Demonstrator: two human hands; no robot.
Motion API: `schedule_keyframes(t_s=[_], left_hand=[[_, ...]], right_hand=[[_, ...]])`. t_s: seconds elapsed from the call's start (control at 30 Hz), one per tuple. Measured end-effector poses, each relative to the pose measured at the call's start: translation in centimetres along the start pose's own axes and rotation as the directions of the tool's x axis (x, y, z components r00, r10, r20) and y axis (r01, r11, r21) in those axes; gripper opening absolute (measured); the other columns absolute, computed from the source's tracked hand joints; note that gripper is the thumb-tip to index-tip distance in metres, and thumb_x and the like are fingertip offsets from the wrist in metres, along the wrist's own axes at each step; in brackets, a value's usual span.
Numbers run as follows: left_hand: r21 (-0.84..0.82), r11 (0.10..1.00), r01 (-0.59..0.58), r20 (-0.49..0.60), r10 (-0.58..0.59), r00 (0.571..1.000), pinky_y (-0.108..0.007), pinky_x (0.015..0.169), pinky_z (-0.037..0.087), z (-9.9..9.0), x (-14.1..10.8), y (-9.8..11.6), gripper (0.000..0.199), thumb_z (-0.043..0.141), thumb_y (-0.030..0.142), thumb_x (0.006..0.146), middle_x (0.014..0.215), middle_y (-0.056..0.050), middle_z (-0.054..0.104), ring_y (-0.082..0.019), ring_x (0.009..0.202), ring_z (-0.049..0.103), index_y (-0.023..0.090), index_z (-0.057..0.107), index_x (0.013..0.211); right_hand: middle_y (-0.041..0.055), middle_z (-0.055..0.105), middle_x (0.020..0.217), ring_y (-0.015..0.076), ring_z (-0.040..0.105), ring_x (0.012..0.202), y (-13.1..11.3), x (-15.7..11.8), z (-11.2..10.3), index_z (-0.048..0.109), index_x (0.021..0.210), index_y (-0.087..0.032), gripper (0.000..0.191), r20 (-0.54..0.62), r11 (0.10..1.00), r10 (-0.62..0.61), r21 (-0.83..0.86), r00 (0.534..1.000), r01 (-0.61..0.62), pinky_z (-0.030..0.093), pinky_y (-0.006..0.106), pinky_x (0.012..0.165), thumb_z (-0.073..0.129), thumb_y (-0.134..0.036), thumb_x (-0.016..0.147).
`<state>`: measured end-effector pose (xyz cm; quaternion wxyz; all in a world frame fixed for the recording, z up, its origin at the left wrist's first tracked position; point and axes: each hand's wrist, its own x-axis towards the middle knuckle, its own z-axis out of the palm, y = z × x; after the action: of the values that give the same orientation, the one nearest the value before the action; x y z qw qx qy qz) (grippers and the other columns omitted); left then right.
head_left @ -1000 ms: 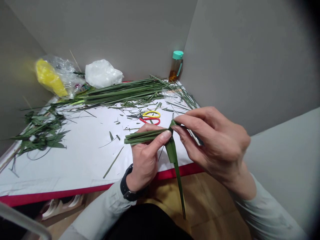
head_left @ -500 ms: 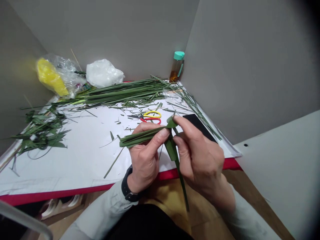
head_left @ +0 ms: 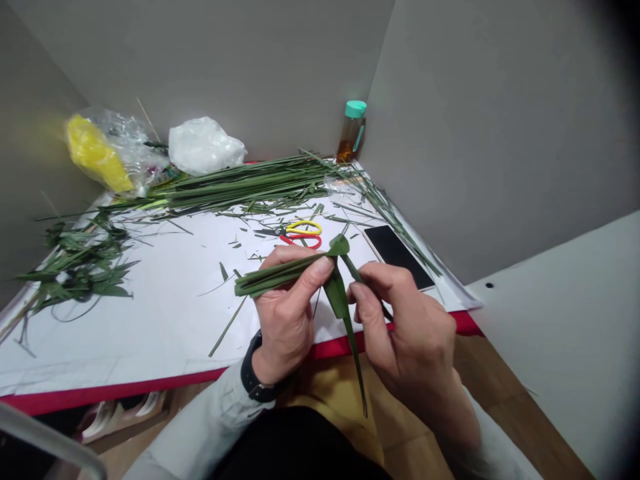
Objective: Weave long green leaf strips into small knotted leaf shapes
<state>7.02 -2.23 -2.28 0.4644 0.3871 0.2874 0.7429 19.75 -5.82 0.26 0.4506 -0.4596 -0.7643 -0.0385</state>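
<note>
My left hand [head_left: 290, 313] is closed round a bundle of folded green leaves [head_left: 273, 275], its thumb pressed near the knotted end. At that end sits a small green loop [head_left: 339, 245], and a wide leaf strip [head_left: 337, 293] hangs from it, tapering to a long thin tail. Another narrow leaf strip [head_left: 352, 267] runs from the knot to my right hand [head_left: 400, 313], which pinches it between thumb and fingers. Scissors [head_left: 300, 235] with one yellow and one red handle lie on the white table cover just beyond my left hand.
Long leaves [head_left: 250, 183] lie across the back of the table [head_left: 165, 320], with cuttings before them. A leaf pile [head_left: 90, 260] is at the left. Plastic bags [head_left: 205, 145], a bottle [head_left: 352, 132] and a black-screened phone [head_left: 397, 255] are also there.
My right hand has moved from the loop down and right, drawing the narrow strip outward. More of the phone shows. My left hand keeps its hold on the bundle.
</note>
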Motion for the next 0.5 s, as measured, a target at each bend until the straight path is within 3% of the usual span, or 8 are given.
schedule_keyframes(t_s=[0.27, 0.4, 0.5], left_hand=[[-0.047, 0.997, 0.060, 0.004, -0.060, 0.998, -0.021, 0.074, 0.049, -0.3, 0.2, 0.0, 0.012, 0.084, 0.016, 0.079, 0.077, 0.005, 0.068, -0.010, 0.073, 0.062, 0.025, 0.076, 0.078], [-0.054, 0.995, 0.085, 0.022, -0.084, 0.996, -0.020, 0.069, 0.048, -0.2, 0.1, -0.1, 0.013, 0.086, 0.016, 0.077, 0.073, 0.005, 0.067, -0.009, 0.070, 0.059, 0.024, 0.076, 0.075], [-0.051, 0.994, 0.100, 0.008, -0.100, 0.995, -0.021, 0.071, 0.049, -0.3, 0.3, -0.1, 0.013, 0.087, 0.016, 0.076, 0.075, 0.004, 0.068, -0.010, 0.072, 0.060, 0.024, 0.077, 0.075]], right_hand=[[0.0007, 0.071, 0.078, 0.0146, 0.068, 0.066, 1.2, 1.2, -0.5, 0.062, 0.094, -0.021, 0.013, -0.019, 0.997, 0.064, 0.035, 0.998, -0.063, 0.053, 0.028, 0.064, 0.057, -0.010, 0.098], [0.0018, 0.073, 0.083, 0.0161, 0.071, 0.074, 0.9, 3.2, 0.0, 0.064, 0.095, -0.022, 0.014, -0.085, 1.000, -0.018, 0.023, 0.996, 0.020, 0.057, 0.030, 0.072, 0.058, -0.009, 0.097], [0.0058, 0.075, 0.096, 0.0205, 0.072, 0.087, 0.0, 4.8, -0.2, 0.064, 0.106, -0.022, 0.020, -0.139, 0.996, -0.090, 0.010, 0.986, 0.092, 0.060, 0.037, 0.082, 0.056, -0.006, 0.096]])
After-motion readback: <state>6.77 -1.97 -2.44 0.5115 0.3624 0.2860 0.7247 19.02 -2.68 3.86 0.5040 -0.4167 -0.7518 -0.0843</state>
